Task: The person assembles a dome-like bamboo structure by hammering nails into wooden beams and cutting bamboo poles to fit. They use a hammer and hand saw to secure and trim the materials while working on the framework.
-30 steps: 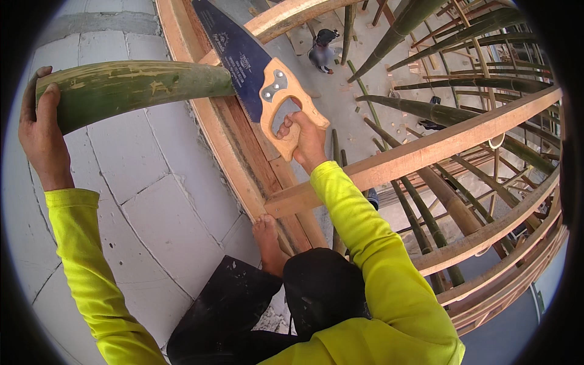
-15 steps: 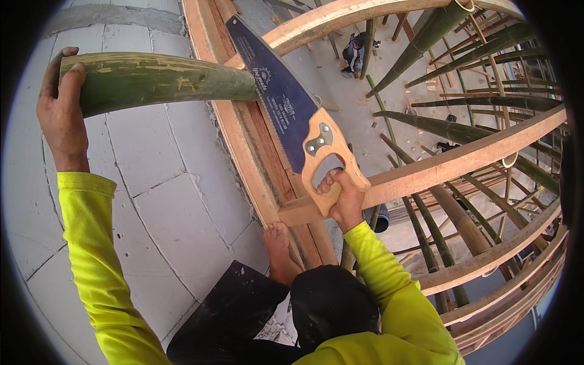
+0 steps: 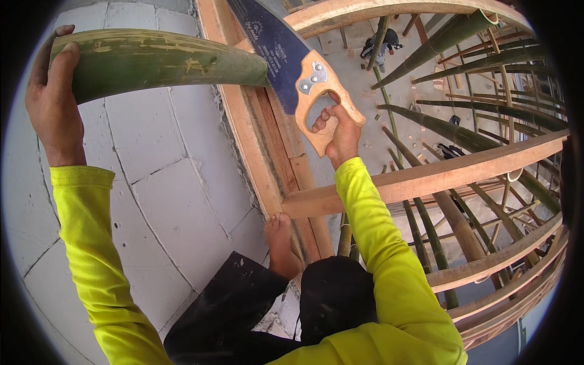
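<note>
My left hand (image 3: 56,97) is wrapped round the near-left end of a thick green bamboo pole (image 3: 158,64), thumb on top. The pole lies crosswise, its right end over the wooden beam (image 3: 258,140). My right hand (image 3: 340,129) grips the wooden handle of a handsaw (image 3: 274,52) with a dark blue blade. The toothed edge of the blade meets the bamboo at its right end. The far tip of the saw runs out of the top of the picture.
Grey block wall (image 3: 155,201) spreads on the left. My bare foot (image 3: 281,243) rests at the beam. To the right, a timber crosspiece (image 3: 426,173) and several bamboo props (image 3: 453,131) stand above a lower floor, where a person (image 3: 380,48) is down below.
My right hand has pushed the saw forward and up, away from me, along the bamboo's right end. My left hand keeps its hold on the bamboo. The view has shifted slightly.
</note>
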### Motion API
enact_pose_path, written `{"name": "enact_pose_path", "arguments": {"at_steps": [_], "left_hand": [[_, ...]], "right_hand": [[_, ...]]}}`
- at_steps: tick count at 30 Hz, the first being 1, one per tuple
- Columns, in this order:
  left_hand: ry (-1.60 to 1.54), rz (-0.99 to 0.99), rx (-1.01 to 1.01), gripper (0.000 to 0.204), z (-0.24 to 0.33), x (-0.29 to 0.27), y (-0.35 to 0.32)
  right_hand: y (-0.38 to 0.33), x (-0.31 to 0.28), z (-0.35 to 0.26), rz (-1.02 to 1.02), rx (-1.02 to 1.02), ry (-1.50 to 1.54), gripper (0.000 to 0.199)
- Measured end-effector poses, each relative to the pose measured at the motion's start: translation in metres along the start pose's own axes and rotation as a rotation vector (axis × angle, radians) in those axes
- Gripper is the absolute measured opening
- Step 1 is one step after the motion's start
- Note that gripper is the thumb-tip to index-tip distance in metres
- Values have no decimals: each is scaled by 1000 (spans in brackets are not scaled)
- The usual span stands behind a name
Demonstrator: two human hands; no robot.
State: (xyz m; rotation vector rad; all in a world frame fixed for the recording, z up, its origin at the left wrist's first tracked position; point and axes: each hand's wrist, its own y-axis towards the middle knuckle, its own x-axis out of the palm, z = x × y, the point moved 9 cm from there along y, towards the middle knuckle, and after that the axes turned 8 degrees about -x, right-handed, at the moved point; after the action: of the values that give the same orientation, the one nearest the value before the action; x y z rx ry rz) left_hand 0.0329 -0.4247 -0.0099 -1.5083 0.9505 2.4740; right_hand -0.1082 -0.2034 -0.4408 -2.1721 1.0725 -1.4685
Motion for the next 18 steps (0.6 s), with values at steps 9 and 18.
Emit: {"name": "enact_pose_path", "arguments": {"at_steps": [9,18], "left_hand": [[-10,-57,-78,43,-15,-7,0],[1,-37,-13,41,-19,-8,-1]], "right_hand": [[-27,-36,6,107,59,-18,46],[-94,-64,19,161,74,-38,39]]}}
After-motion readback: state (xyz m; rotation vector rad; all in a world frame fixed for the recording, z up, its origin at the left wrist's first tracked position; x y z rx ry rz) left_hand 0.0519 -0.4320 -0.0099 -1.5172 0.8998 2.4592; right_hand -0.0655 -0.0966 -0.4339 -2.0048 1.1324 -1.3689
